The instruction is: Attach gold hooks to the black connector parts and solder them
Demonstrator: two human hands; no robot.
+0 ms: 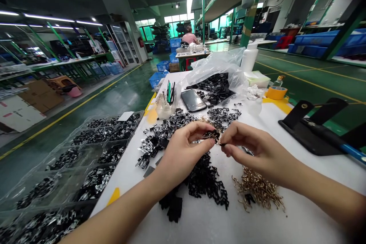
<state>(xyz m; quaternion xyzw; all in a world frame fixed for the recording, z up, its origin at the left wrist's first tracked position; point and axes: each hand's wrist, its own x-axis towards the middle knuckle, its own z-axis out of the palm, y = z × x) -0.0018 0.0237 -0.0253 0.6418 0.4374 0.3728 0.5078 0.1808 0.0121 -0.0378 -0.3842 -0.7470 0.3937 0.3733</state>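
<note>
Starting at the far left, we've got a clear plastic compartment tray along the edge of the white workbench, its cells loaded with black-and-silver metal parts. Moving right, a loose spread of similar silver-and-black parts sits on the bench just beside the left hand.

Here's the action at centre frame: the left hand is closed to a tight pinch, thumb and fingertips on a small dark metal piece, and the right hand comes in from the other side, its fingers narrowed to a pinch at the same spot. It's a small, tangled bit, so we can't make out its exact shape from up here. Directly below the hands lies a heap of black metal parts, and to the lower right a pile of gold-coloured wire pieces.

Up beyond the hands, we see a smartphone and a pen-filled clear cup, then a plastic bag, a white bottle and a roll of yellow tape. Far right, a black stand holds a blue-handled tool. Way back at upper centre, a co-worker in a pink top sits at another table.
</note>
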